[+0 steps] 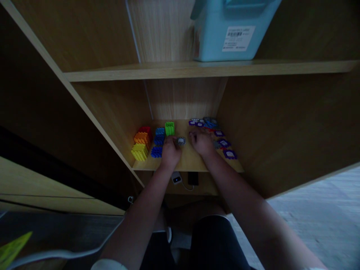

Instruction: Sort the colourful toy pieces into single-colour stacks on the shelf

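On the lower shelf board [185,161], my left hand [171,153] is closed, its fingertips at the edge of a small grey notched piece [181,141]. Opposite it, my right hand [202,143] is curled; whatever its fingers may hold is hidden. Beside my left hand stand stacks of toothed plastic pieces: dark blue [156,152], lighter blue [159,135] and bright green [170,128]. Farther left are yellow [140,152], orange [142,138] and red [146,131] stacks. Several purple pieces with white centres [224,143] lie just right of my right hand.
More purple and blue pieces [210,122] lie at the back right. An upper shelf [168,71] carries a light blue bin [233,37] with a white label. Below are a white device [176,178] with a cable and a black box [193,178]. Wooden side walls enclose the compartment.
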Tool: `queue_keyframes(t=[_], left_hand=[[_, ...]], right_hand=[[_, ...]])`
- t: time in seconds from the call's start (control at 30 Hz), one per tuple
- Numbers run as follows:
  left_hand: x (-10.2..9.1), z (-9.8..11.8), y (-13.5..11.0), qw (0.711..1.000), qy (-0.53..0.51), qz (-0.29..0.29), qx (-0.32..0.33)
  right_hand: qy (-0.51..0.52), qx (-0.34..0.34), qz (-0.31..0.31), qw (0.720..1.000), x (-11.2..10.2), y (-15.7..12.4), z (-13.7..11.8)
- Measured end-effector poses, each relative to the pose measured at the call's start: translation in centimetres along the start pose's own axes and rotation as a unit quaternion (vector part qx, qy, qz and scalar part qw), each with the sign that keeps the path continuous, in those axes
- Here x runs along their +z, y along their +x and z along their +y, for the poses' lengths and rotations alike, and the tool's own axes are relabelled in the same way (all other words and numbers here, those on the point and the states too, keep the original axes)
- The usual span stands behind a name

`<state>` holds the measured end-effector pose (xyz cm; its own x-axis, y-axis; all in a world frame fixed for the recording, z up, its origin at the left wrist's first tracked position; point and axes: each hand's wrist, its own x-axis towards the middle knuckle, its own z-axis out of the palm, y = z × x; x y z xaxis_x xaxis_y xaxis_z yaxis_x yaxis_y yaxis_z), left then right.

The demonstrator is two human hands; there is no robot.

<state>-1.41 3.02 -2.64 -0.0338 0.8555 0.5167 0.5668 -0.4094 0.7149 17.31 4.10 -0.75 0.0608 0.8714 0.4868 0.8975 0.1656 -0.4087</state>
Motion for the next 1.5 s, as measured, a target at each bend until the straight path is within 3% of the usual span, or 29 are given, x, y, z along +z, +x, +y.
queue_keyframes(t=[0.1, 0.23, 0.63, 0.9, 1.1, 1.5], left_hand=[[0.0, 0.0, 0.0, 1.0, -0.006, 0.003, -0.001], [-0.1, 0.0, 0.0, 1.0, -0.011, -0.003, -0.003], [-0.1, 0.2, -0.1, 1.0, -0.016, -0.001, -0.005], [-0.4, 0.5, -0.1, 1.0, -0.006, -0.01, -0.007], [-0.4, 0.5, -0.1, 1.0, -0.009, -0.009, -0.005], [-0.2, 0.3, -0.1, 1.0, 0.0, -0.001, 0.007]], right_hand=[[-0.03, 0.1, 0.056, 0.993, -0.5, -0.2, 0.1], [-0.059, 0.139, 0.062, 0.987, -0.2, -0.3, 1.0], [-0.086, 0.125, 0.007, 0.988, 1.4, 0.3, 2.3], [-0.079, 0.112, -0.006, 0.991, 1.1, 0.3, 2.0], [-0.099, 0.122, 0.025, 0.987, 0.7, 0.2, 1.5], [-0.118, 0.159, -0.028, 0.98, 0.8, 0.5, 1.6]])
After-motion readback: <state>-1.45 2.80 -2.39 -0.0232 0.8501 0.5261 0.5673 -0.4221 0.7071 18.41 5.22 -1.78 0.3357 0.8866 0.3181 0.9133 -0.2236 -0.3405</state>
